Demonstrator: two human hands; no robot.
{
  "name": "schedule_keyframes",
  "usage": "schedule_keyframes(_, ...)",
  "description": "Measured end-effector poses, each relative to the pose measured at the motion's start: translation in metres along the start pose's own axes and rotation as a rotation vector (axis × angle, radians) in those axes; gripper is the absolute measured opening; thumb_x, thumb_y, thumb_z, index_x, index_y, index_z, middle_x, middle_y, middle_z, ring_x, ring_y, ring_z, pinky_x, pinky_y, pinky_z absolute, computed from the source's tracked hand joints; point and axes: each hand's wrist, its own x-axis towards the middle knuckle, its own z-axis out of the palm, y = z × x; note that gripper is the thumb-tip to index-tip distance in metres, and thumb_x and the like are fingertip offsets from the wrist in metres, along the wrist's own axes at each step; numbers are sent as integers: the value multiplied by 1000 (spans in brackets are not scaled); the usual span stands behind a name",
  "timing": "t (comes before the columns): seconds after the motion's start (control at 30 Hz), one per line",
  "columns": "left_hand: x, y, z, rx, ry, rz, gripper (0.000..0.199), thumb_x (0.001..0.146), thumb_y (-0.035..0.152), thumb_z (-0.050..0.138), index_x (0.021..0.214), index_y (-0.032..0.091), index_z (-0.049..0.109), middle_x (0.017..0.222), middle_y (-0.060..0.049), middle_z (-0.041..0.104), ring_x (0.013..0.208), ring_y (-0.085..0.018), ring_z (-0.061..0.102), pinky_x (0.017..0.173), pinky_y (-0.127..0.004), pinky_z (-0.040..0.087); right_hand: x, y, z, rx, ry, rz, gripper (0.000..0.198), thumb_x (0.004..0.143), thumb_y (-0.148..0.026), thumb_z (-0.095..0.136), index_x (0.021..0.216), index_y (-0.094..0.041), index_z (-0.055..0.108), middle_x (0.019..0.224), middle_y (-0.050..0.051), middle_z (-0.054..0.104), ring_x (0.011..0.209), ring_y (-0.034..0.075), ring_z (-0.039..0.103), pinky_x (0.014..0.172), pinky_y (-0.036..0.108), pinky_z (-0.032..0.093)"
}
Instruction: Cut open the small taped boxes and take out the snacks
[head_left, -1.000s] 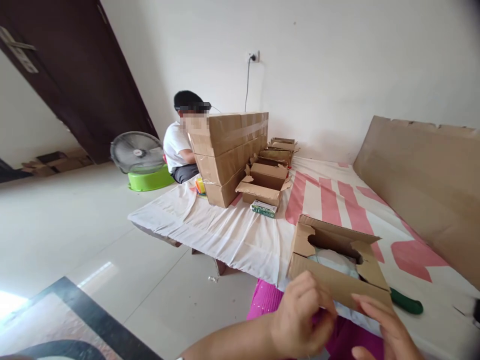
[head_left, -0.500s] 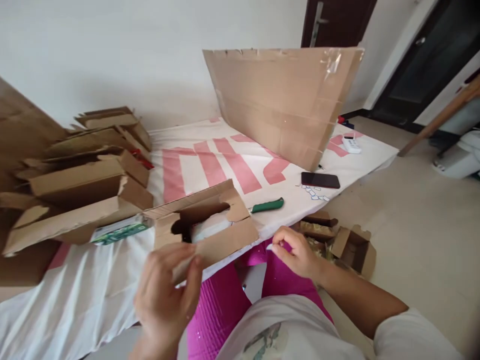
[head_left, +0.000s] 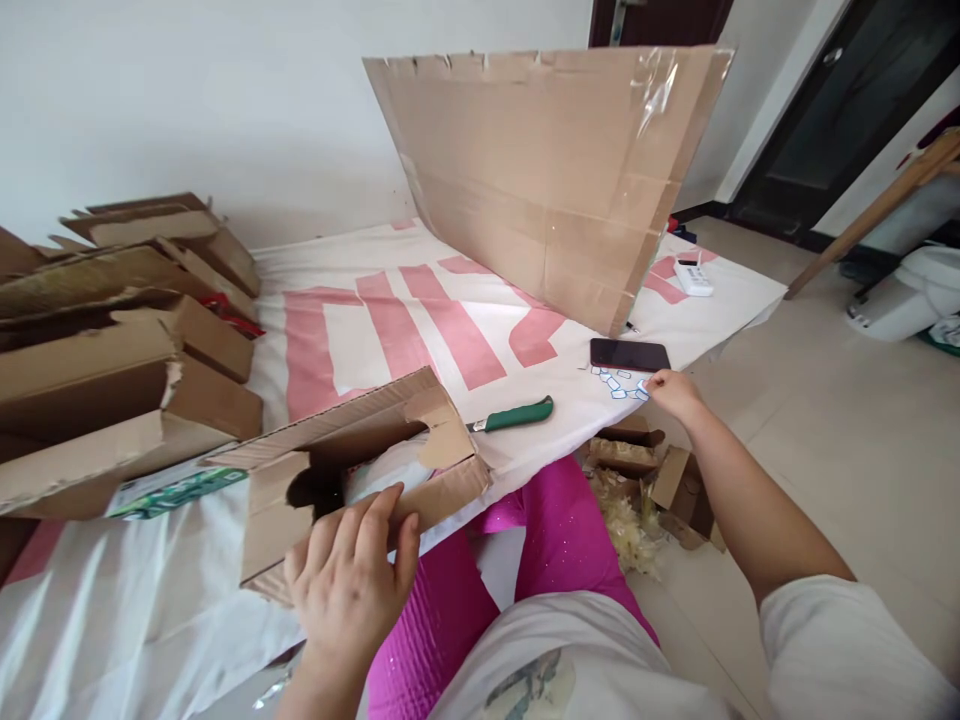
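My left hand (head_left: 351, 565) grips the near wall of an open cardboard box (head_left: 442, 495), fingers over the rim and thumb outside. Inside lies something pale in clear wrapping (head_left: 390, 470), partly covered by the end flaps. My right hand (head_left: 673, 392) reaches to the table's front edge. Its fingertips are pinched at a small white label with a blue edge (head_left: 643, 386), beside several similar labels (head_left: 613, 383). Just behind them lies a dark phone (head_left: 630, 354). Between box and phone rests a green-handled knife (head_left: 517, 414), its blade mostly hidden by the box.
Several open cardboard boxes (head_left: 112, 400) are stacked at left, by a green printed packet (head_left: 180, 492). A large cardboard sheet (head_left: 540, 180) stands upright at the back. A small white device (head_left: 693, 278) sits at far right. More boxes (head_left: 679, 490) lie on the floor.
My right hand has moved from above my lap, where it pinched a small white piece, out to the labels by the phone. My left hand has come down onto the box wall.
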Motion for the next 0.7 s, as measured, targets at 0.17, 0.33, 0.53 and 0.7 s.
schedule_keyframes(0.17, -2, -1, 3, -34, 10, -13, 30, 89, 33, 55, 114, 17, 61, 86, -8, 70, 81, -25, 59, 76, -36, 34, -8, -5, 7, -103, 21, 58, 15, 75, -30, 67, 81, -17, 68, 87, 13, 70, 82, 26, 65, 72, 34, 47)
schedule_keyframes(0.33, -2, 3, -4, -115, -30, -28, 28, 88, 30, 57, 113, 17, 60, 94, -8, 71, 85, -26, 59, 77, -37, 35, -35, -20, -7, -95, 285, -215, 38, 76, -27, 68, 108, -7, 62, 114, 27, 60, 116, 37, 52, 96, 47, 40)
schedule_keyframes(0.53, 0, 6, -12, -220, -109, -106, 24, 90, 25, 54, 112, 16, 58, 97, -8, 69, 89, -25, 59, 82, -38, 37, -96, -95, 24, 503, 189, -884, 27, 86, -47, 55, 89, -22, 63, 85, 8, 66, 73, 20, 61, 71, 35, 50)
schedule_keyframes(0.7, -9, -15, -25, -424, -103, -175, 9, 92, 23, 52, 95, 19, 59, 87, -5, 68, 85, -22, 58, 78, -37, 41, -159, -157, 98, 736, -322, -796, 35, 92, -52, 42, 85, -21, 58, 65, 1, 60, 51, 15, 53, 49, 29, 42)
